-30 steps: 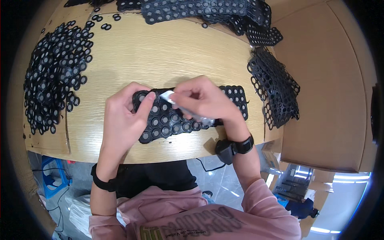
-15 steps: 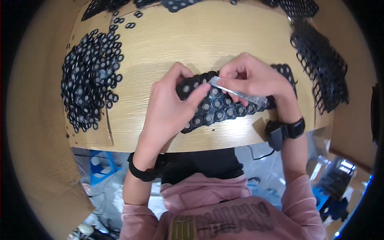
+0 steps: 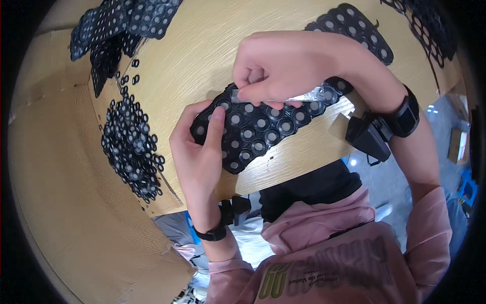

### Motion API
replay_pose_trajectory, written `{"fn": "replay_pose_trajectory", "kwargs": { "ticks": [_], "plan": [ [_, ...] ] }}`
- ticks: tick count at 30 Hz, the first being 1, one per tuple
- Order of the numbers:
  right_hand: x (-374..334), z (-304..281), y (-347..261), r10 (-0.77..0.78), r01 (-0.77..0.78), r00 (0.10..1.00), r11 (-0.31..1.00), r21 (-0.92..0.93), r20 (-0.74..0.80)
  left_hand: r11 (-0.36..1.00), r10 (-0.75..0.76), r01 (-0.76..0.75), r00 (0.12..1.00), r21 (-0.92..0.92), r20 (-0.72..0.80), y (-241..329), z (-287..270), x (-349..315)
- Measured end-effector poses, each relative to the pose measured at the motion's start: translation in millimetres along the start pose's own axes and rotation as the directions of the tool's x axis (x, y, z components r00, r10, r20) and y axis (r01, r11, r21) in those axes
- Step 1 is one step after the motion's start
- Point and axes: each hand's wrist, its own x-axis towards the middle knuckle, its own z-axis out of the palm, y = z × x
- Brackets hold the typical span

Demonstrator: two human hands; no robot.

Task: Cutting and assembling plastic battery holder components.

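A black moulded sheet (image 3: 260, 123) with rows of round, grey-centred discs lies slantwise on the wooden table. My left hand (image 3: 195, 147) grips its left end, thumb on top and the fingers around the far edge. In my right hand (image 3: 283, 63) is a slim, flat, silvery strip-like tool (image 3: 310, 95), pinched between thumb and bent fingers. Its left end rests on or just over the sheet's far edge; I cannot tell if it touches. My right hand hides part of that edge. Another disc sheet (image 3: 349, 23) lies beyond my right forearm.
A heap of small black rings (image 3: 131, 147) spreads along the table's left side. More disc sheets (image 3: 131, 20) are stacked at the far left. Black webbing with round holes (image 3: 428, 38) lies at the far right. Brown cardboard (image 3: 66, 177) borders the left.
The whole view has swung round, so the table appears tilted. My right hand now lies more over the sheet, knuckles up, with the tool flatter. My left hand keeps the left end.
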Motion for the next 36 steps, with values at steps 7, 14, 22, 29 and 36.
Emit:
{"fn": "replay_pose_trajectory", "kwargs": {
  "ticks": [7, 14, 22, 29, 36],
  "plan": [
    [4, 8, -2, -0.028, 0.028, 0.999, 0.999, -0.018, -0.029, 0.998, 0.006, 0.002, 0.992, 0.059, -0.127, 2, 2, -5],
    [-1, 11, -4, -0.032, 0.025, 0.994, 0.997, -0.074, -0.104, 0.969, 0.195, -0.158, 0.960, 0.190, -0.200, -8, 11, -1],
    [2, 20, 12, -0.123, 0.072, 0.967, 0.972, -0.224, -0.224, 0.924, 0.297, -0.238, 0.940, 0.299, -0.169, 5, 21, -2],
    [-13, -7, -9, 0.101, -0.101, 0.993, 0.995, 0.016, -0.058, 0.956, 0.188, -0.154, 0.975, 0.249, -0.116, -2, -8, 4],
    [-9, -2, -6, 0.093, -0.091, 0.995, 0.995, 0.046, -0.042, 0.991, -0.109, 0.115, 0.990, -0.069, 0.095, 20, -13, 17]
  ]
}}
